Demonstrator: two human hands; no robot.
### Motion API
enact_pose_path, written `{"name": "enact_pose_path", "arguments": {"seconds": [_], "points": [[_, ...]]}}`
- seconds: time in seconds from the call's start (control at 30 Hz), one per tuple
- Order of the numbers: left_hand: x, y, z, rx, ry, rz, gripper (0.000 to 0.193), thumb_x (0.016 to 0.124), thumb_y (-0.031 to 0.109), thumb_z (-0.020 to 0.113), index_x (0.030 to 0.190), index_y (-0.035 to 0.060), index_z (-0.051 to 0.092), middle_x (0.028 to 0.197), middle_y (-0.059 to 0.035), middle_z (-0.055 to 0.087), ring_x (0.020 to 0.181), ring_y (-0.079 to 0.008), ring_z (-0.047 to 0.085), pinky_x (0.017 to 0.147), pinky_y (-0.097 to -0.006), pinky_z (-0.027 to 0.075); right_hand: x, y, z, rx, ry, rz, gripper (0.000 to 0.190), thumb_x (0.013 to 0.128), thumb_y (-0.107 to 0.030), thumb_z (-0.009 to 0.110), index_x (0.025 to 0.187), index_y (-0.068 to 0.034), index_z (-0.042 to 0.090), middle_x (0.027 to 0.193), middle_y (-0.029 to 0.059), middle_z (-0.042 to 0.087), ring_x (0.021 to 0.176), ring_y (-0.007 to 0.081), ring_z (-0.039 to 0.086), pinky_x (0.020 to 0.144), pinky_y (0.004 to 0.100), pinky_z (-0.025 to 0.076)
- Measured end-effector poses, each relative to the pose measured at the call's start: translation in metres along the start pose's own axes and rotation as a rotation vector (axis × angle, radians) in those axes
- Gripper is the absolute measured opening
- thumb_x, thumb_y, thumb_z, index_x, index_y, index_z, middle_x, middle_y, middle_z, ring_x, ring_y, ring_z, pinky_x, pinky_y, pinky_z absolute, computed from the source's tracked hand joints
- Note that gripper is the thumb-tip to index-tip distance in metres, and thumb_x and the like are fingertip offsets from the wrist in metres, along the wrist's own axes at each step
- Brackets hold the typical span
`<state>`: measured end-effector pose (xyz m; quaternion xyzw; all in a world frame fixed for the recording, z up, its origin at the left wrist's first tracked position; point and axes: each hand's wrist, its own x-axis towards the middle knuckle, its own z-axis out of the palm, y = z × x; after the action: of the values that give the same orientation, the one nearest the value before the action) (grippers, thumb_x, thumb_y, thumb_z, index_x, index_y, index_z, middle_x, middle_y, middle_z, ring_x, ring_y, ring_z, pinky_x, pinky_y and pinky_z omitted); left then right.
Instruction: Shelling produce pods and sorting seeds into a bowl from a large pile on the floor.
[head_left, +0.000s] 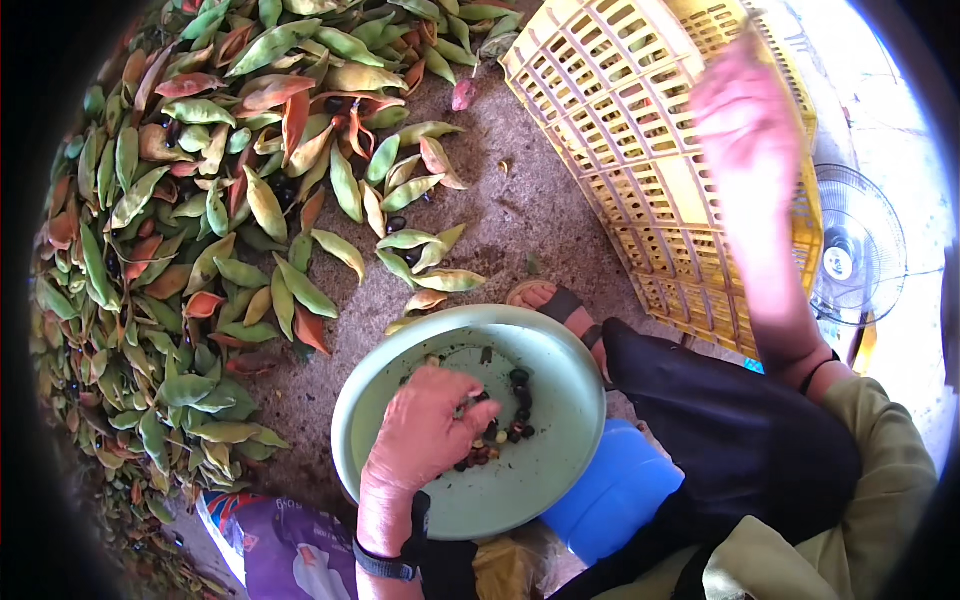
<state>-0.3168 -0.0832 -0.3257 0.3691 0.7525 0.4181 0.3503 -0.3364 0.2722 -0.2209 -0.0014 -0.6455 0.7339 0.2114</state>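
Observation:
My left hand is inside a pale green plastic basin, its fingers curled above the seeds. Round black seeds and some brown ones lie on the basin floor among small dark crumbs. Whether my left fingers pinch a seed is hidden. My right hand, blurred, is raised over a yellow slatted plastic crate. A small dark blurred shape shows at its fingertips, too unclear to name.
A large heap of green and reddish seed pods covers the concrete floor at left. My sandalled foot is beside the basin. A blue plastic object, a purple printed sack and a fan are nearby.

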Motion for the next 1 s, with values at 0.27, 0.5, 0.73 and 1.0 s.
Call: {"name": "enact_pose_path", "arguments": {"seconds": [0.27,0.5,0.73,1.0], "points": [[0.002,-0.033,-0.035,0.147,0.507,-0.233,0.015,0.072,0.000,0.058,0.087,0.0008,0.063,0.084,-0.0177,0.064,0.079,-0.0339,0.061,0.071,-0.0382,0.050,-0.013,0.085,0.069,-0.355,-0.274,0.970,0.026,0.093,-0.024,0.051,0.106,-0.004,0.061,0.091,0.0154,0.065,0.086,0.0185,0.063,0.072,0.0328,0.053],[0.103,-0.080,-0.029,0.364,-0.228,-0.716,0.038,0.071,0.037,0.072,0.092,0.0054,0.069,0.095,-0.0159,0.068,0.091,-0.0312,0.065,0.079,-0.0398,0.051,-0.083,0.193,0.059,-0.675,-1.053,1.317,0.051,0.096,-0.045,0.042,0.104,0.001,0.063,0.093,0.0140,0.068,0.092,0.0218,0.064,0.081,0.0376,0.049],[0.104,-0.102,-0.008,0.480,-0.302,-0.652,0.042,0.068,0.035,0.074,0.102,0.0100,0.069,0.104,-0.0141,0.067,0.098,-0.0303,0.064,0.085,-0.0401,0.050,-0.070,0.219,0.119,-0.812,-1.275,0.827,0.050,0.096,-0.045,0.037,0.101,-0.003,0.063,0.087,0.0190,0.065,0.078,0.0290,0.061,0.074,0.0426,0.046],[0.101,-0.113,-0.008,0.451,-0.326,-0.642,0.049,0.065,0.037,0.079,0.102,0.0068,0.068,0.105,-0.0120,0.067,0.100,-0.0283,0.063,0.086,-0.0393,0.049,-0.044,0.189,0.125,-0.683,-0.901,0.381,0.015,0.085,-0.016,0.058,0.075,-0.005,0.054,0.065,0.0112,0.057,0.056,0.0205,0.053,0.055,0.0367,0.044]]}}
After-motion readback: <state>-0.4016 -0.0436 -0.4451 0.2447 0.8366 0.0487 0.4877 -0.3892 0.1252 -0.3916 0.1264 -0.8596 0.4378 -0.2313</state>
